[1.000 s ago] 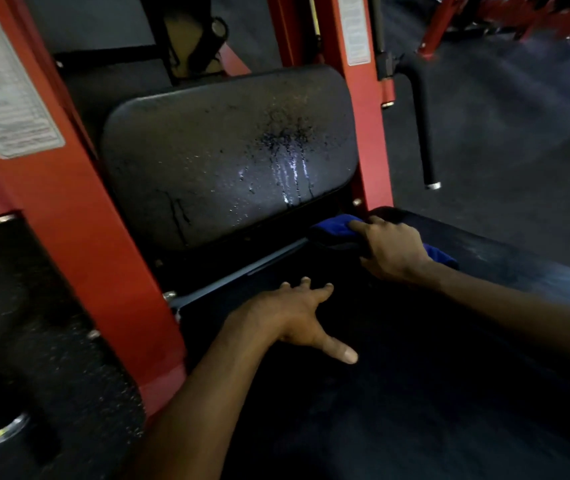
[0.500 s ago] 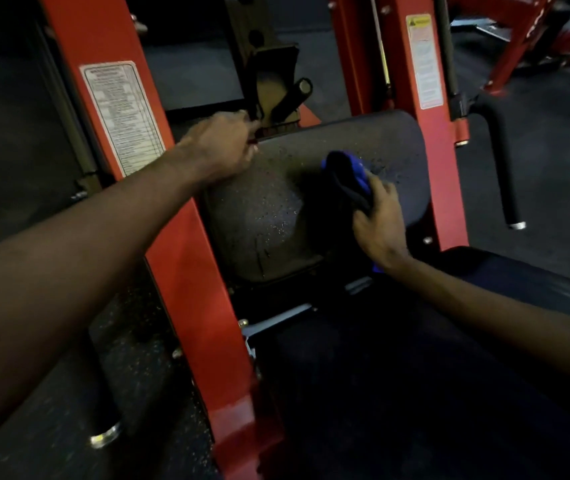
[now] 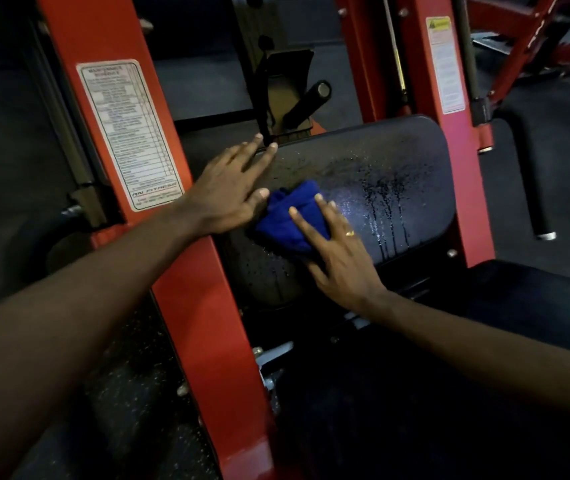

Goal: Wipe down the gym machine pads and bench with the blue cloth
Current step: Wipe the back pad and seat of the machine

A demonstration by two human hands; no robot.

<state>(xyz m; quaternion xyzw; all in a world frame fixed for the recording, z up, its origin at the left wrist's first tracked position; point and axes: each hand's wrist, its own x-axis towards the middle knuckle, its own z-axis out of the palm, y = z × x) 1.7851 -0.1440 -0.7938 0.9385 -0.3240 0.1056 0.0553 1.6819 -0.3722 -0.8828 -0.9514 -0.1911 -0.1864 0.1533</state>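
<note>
Friend: Where is the cloth?

Me: The blue cloth [image 3: 287,220] is bunched up under my right hand [image 3: 339,258]. My fingers are straight and spread out, and they press it on the left part of the black pad [image 3: 397,157]. My left hand [image 3: 231,192] is flat too. It holds nothing and rests on the pad's top left corner, by the red post [image 3: 186,271].

Friend: What could go wrong?

Me: I think the cloth could slip out, because I only press it and do not grip it. The pad is wet, with drips [image 3: 384,216] running down its right side. If I wipe too slowly, they may run off onto the bench [image 3: 536,306] below. A bunched cloth may also just smear the water and miss spots near the edge.
</note>
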